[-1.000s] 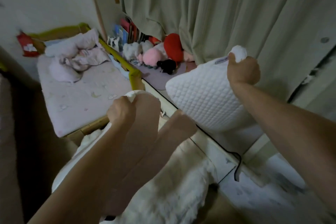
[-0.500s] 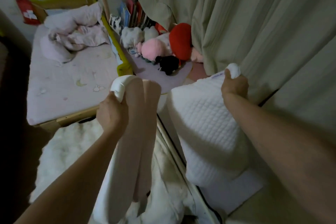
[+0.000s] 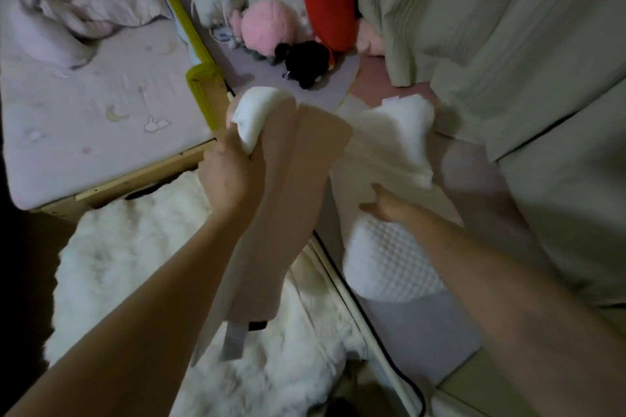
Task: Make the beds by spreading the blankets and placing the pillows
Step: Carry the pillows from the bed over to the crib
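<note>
White quilted pillow [image 3: 389, 257] now lower than half-second ago, down on right bed [image 3: 474, 179] near curtain [image 3: 491, 27]. Left hand [image 3: 225, 176] still grips beige pillow [image 3: 274, 213] by white corner. Right hand [image 3: 386, 208] released, fingers loose against quilted pillow.

No readable text, labels or numbers; small tag on white pillow [image 3: 389, 179] blurred, illegible.

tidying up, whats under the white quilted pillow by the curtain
The white quilted pillow lies on a pale purple mattress; the right hand rests on top. Anything beneath it is hidden.
</note>
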`<action>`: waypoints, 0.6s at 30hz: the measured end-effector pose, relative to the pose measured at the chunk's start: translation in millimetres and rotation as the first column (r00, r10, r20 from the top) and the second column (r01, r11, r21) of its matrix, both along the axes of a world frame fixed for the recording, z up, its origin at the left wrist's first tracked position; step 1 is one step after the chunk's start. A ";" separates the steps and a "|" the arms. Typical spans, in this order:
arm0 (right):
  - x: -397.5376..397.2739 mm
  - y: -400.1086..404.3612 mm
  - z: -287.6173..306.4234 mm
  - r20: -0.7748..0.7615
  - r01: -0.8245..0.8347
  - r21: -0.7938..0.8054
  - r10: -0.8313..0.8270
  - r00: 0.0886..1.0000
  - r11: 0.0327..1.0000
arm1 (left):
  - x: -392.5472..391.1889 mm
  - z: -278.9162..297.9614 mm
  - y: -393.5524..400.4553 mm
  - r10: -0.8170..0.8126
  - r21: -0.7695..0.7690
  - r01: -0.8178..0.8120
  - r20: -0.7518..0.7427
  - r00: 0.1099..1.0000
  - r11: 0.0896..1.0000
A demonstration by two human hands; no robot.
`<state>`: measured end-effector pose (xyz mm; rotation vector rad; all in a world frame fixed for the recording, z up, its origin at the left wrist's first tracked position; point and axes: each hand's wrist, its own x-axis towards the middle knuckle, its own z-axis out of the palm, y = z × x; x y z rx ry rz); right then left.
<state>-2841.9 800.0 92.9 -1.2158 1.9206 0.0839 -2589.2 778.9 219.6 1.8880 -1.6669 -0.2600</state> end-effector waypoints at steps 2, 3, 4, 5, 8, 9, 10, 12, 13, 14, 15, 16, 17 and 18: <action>1.0 19.0 -25.7 -0.058 -0.084 0.179 0.095 0.994 0.980 | 6.4 -4.9 0.6 -0.027 -0.014 0.027 0.004 1.000 1.000; 3.0 24.3 -29.9 -0.070 -0.090 0.215 0.108 0.992 0.972 | 10.4 -6.2 -0.8 -0.036 -0.026 0.036 -0.003 0.999 0.999; 5.0 25.0 -30.1 -0.084 -0.074 0.156 0.087 0.993 0.985 | 14.6 -6.4 -2.9 -0.053 -0.049 0.052 -0.023 0.998 0.997; 9.5 22.0 -24.1 -0.074 -0.018 0.035 0.021 0.997 0.999 | 18.7 -5.8 -5.3 -0.082 -0.076 0.078 -0.053 0.995 0.994; 32.0 -15.8 14.8 0.327 0.336 -0.234 -0.252 0.911 0.912 | 33.3 4.0 -14.9 -0.227 -0.132 0.210 -0.130 0.965 0.969; 40.8 -31.0 29.9 0.511 0.453 -0.213 -0.297 0.807 0.866 | 36.0 10.0 -16.4 -0.275 -0.135 0.258 -0.128 0.953 0.957; 54.0 -45.1 46.2 0.663 0.560 -0.138 -0.344 0.665 0.817 | 41.2 19.8 -16.0 -0.320 -0.134 0.305 -0.110 0.941 0.943; 63.1 -66.8 62.4 0.662 0.644 -0.246 -0.360 0.658 0.725 | 42.1 35.4 -11.7 -0.416 -0.114 0.407 -0.070 0.907 0.906; 60.5 -78.2 72.0 0.465 0.539 -0.469 -0.324 0.824 0.699 | 40.7 42.4 -9.2 -0.463 -0.098 0.457 -0.053 0.885 0.884; 57.1 -91.0 81.8 0.186 0.284 -0.641 -0.214 0.959 0.713 | 42.2 47.4 -8.9 -0.490 -0.081 0.486 -0.041 0.871 0.870; 54.5 -103.2 90.5 -0.063 -0.018 -0.708 -0.039 0.997 0.706 | 45.2 50.6 -9.8 -0.491 -0.065 0.488 -0.044 0.870 0.870; 55.0 -112.8 106.2 -0.173 -0.229 -0.684 0.151 0.973 0.693 | 50.0 51.4 -12.0 -0.477 -0.065 0.474 -0.064 0.876 0.878; 54.9 -117.8 120.7 -0.179 -0.335 -0.543 0.283 0.942 0.770 | 55.5 52.2 -14.7 -0.444 -0.079 0.438 -0.093 0.891 0.895; 57.6 -119.9 135.3 -0.204 -0.436 -0.428 0.385 0.900 0.792 | 59.2 53.8 -16.2 -0.412 -0.108 0.402 -0.103 0.905 0.909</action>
